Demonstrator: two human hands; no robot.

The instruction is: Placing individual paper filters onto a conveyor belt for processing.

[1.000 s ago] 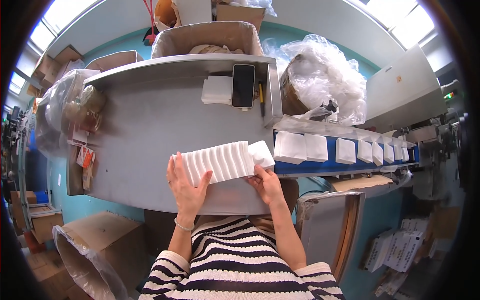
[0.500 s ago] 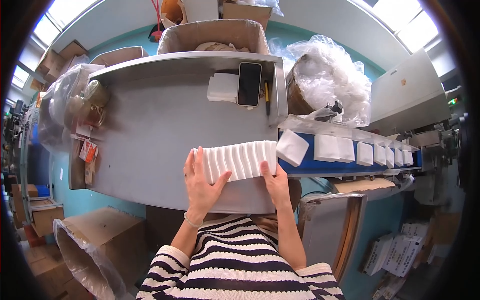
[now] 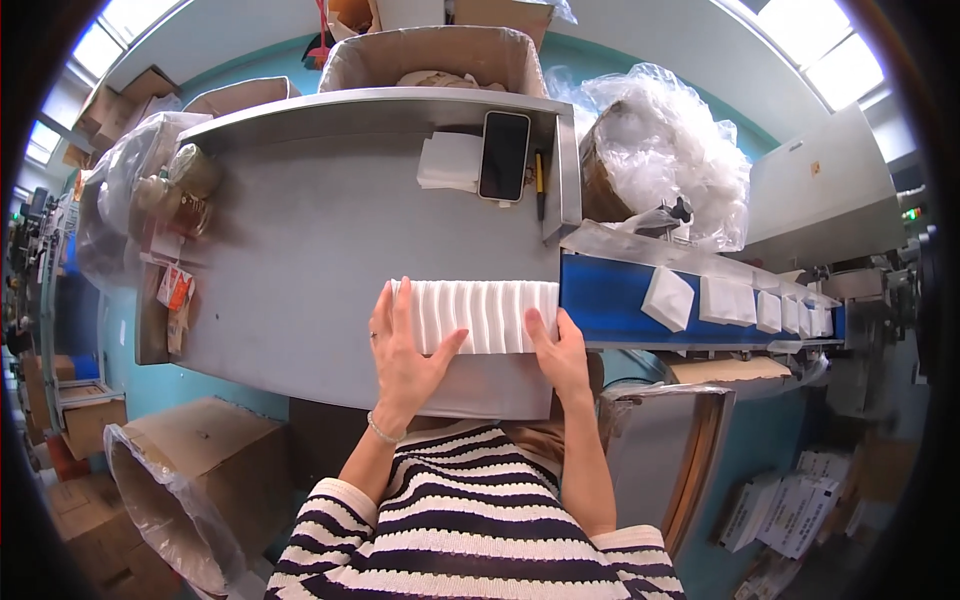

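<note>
A row of white folded tissue-like packs (image 3: pixel 470 317), pressed side by side, lies at the near right of the grey metal table (image 3: pixel 330 250). My left hand (image 3: pixel 408 345) closes on its left end, with the thumb on the near side and fingers over the far edge. The right end sits in the grip of my right hand (image 3: pixel 558 352), thumb on top. Beside that hand starts a blue conveyor belt (image 3: pixel 605 285), carrying several white packs (image 3: pixel 668 299) toward its far right end.
A phone (image 3: pixel 504 156), a white stack of sheets (image 3: pixel 448 161) and a yellow pen (image 3: pixel 540 183) lie at the table's far right. Jars (image 3: pixel 190 190) stand by its left edge. Cardboard boxes (image 3: pixel 215 450) and a plastic-wrapped bundle (image 3: pixel 670 150) surround the table.
The row of packs has been straightened level and shifted slightly right between my hands. On the belt, the white packs have moved right, away from my right hand.
</note>
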